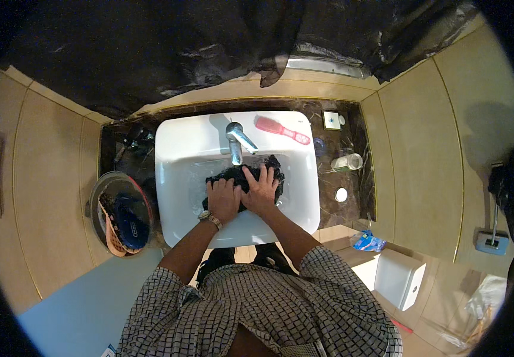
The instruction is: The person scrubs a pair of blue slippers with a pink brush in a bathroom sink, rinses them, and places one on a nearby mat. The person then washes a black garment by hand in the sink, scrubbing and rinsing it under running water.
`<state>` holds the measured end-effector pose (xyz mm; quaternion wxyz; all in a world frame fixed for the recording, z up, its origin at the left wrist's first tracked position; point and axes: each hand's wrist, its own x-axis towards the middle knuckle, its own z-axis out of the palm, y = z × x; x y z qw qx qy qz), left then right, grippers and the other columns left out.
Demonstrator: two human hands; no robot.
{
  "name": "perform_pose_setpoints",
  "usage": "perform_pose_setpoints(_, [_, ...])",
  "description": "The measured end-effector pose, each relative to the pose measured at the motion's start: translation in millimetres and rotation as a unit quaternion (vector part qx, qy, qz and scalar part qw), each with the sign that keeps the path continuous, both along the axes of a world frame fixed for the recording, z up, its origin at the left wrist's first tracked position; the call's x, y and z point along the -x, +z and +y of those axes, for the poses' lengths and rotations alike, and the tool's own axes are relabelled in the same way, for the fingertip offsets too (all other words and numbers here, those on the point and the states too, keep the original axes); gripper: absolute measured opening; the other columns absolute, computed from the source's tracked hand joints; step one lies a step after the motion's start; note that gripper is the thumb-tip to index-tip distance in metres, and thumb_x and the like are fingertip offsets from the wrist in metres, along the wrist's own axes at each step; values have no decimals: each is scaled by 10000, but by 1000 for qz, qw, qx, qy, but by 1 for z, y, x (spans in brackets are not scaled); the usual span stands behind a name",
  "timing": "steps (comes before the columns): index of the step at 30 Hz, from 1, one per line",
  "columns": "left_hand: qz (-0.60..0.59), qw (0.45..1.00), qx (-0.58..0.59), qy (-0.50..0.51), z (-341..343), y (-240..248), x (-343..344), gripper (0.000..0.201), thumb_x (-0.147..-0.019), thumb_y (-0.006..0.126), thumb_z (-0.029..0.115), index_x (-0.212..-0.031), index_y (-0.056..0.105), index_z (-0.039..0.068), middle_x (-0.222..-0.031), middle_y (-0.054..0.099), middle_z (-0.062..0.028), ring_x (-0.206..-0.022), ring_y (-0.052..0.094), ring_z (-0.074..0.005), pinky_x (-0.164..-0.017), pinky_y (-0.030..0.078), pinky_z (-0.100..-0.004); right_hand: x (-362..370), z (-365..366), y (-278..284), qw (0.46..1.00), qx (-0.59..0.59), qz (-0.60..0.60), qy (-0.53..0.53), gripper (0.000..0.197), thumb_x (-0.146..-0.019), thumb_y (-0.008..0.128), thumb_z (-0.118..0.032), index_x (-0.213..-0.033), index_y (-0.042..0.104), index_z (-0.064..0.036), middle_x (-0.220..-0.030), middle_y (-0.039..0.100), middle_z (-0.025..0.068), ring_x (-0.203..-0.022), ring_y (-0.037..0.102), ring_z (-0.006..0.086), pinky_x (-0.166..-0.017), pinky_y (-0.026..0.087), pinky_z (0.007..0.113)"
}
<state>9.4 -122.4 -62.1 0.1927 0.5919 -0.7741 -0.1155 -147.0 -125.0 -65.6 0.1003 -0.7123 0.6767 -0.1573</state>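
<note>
A wet, dark black cloth (233, 175) lies bunched in the basin of a white sink (176, 205), under the chrome faucet (236, 143). My left hand (223, 199), below a wrist with a watch (212, 220), has its fingers bent and close together, gripping the cloth's left part. Spread fingers of my right hand (260, 189) press down on the cloth's right part. Both thumbs come near each other in the middle. Part of the cloth is hidden beneath the hands. Some shallow water appears around it.
A pink brush-shaped tool (282, 130) rests on the sink's back rim. On the dark counter at right are a glass jar (347, 162), a white round lid (341, 194) and a small white box (331, 121). A bucket (93, 208) holding brushes stands at left. A toilet tank (398, 278) is at lower right.
</note>
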Motion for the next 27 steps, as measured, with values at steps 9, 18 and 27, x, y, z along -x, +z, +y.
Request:
perform_pose_setpoints(9, [-92, 972, -206, 64, -36, -64, 7, 300, -1045, 525, 274, -947, 707, 57, -934, 753, -197, -854, 719, -414, -885, 516, -527, 10, -34, -42, 995, -56, -58, 51, 509, -819, 776, -443, -1204, 693, -120, -1125, 604, 205, -1078, 576, 422, -856, 431, 639])
perform_pose_setpoints(18, [-29, 949, -288, 126, -65, -35, 13, 249, -916, 651, 311, -900, 758, 86, -901, 766, -207, -842, 751, -416, -741, 594, -553, 3, -57, -82, 983, -123, -137, 13, 333, -893, 692, -406, -931, 733, -78, -966, 677, 191, -966, 629, 401, -781, 449, 618])
perform_pose_setpoints(27, [93, 978, -139, 125, -62, -52, -5, 262, -964, 662, 272, -896, 728, 28, -900, 737, -222, -794, 697, -449, -742, 565, -538, 9, -53, -31, 994, -48, -87, 37, 328, -967, 665, -366, -1117, 731, -81, -1018, 703, 175, -1001, 646, 375, -881, 481, 549])
